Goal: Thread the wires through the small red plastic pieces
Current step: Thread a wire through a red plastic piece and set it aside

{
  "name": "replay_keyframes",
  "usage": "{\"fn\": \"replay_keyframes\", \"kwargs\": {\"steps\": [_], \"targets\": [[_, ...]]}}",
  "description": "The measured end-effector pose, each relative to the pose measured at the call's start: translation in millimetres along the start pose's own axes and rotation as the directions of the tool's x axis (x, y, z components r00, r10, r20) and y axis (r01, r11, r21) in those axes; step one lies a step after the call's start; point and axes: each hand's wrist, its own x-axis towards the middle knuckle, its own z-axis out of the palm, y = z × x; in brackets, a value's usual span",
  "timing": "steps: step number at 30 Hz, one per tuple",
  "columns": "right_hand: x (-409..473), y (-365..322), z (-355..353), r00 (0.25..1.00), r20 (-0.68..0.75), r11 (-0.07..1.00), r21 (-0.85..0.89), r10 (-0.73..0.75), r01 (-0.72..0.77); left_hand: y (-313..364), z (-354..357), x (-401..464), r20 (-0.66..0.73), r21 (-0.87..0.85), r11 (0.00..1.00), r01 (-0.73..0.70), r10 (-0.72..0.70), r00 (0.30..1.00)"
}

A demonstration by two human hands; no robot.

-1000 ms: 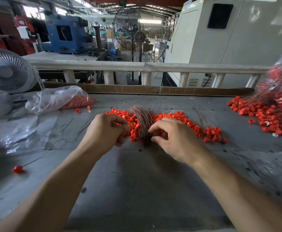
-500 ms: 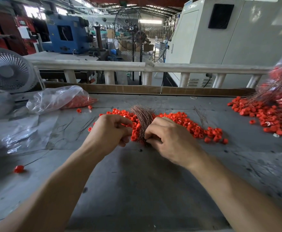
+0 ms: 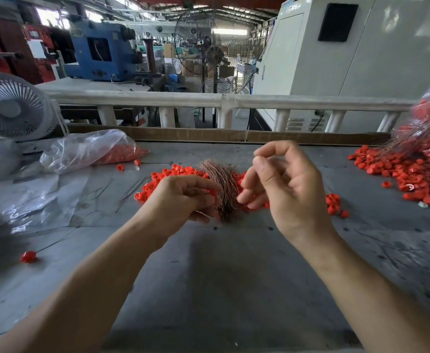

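Copper-coloured wires (image 3: pixel 221 184) lie in a tight bundle at the middle of the grey table (image 3: pixel 224 276), fanned upward at the far end. Loose red plastic pieces (image 3: pixel 173 174) spread in a band on both sides of the bundle, touching it. The left hand (image 3: pixel 180 200) sits low, just left of the bundle, fingers curled inward with the fingertips against the wires; it appears to pinch something small and red, though blur and the hand's own fingers hide what exactly is held. The right hand (image 3: pixel 282 184) is raised above the table to the right of the bundle, thumb and forefinger pressed together at the top as if pinching a single fine strand; no strand can be made out there, so whether it holds one cannot be told. Its other fingers hang loosely curled.

At far right a second heap of red pieces (image 3: pixel 402 174) lies mixed with long wires, partly under a clear bag. At left a plastic bag (image 3: pixel 86 151) holds more red pieces. A lone red piece on a wire (image 3: pixel 28 256) rests near the left edge. A white desk fan (image 3: pixel 12 108) stands at far left, behind a white railing (image 3: pixel 221 100).
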Motion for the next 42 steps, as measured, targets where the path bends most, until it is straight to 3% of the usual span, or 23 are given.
{"fn": "replay_keyframes", "kwargs": {"steps": [4,8,10,14,26,33,38,42], "targets": [[8,-7,-11,0.977,-0.151,0.961,0.257,0.149,-0.107,0,3,-1,0.055,-0.15,0.989,0.013,-0.005,0.998],[15,-8,-26,0.918,-0.106,0.824,0.489,0.383,-0.287,-2,2,-1,0.1,-0.253,0.967,0.019,0.007,0.995],[15,-5,-28,0.895,-0.063,0.812,0.452,0.442,-0.369,-2,2,0,0.11,-0.284,0.959,0.022,0.01,0.994],[8,3,-20,0.875,-0.022,0.86,0.199,0.483,-0.47,-3,3,1,0.112,-0.294,0.956,0.013,0.021,0.993],[1,6,-7,0.886,0.062,0.887,0.024,0.459,-0.461,-2,7,-2,0.093,-0.278,0.961,-0.016,0.044,0.995],[3,5,-6,0.882,-0.05,0.878,0.13,0.47,-0.46,-1,7,-2,0.089,-0.233,0.973,0.004,0.018,0.996],[8,6,-8,0.867,-0.171,0.866,0.284,0.468,-0.411,3,7,-7,0.259,-0.144,0.979,0.143,-0.102,0.96],[9,7,-11,0.862,-0.212,0.865,0.328,0.46,-0.381,1,9,-8,0.343,-0.059,0.99,0.13,-0.102,0.934]]}}
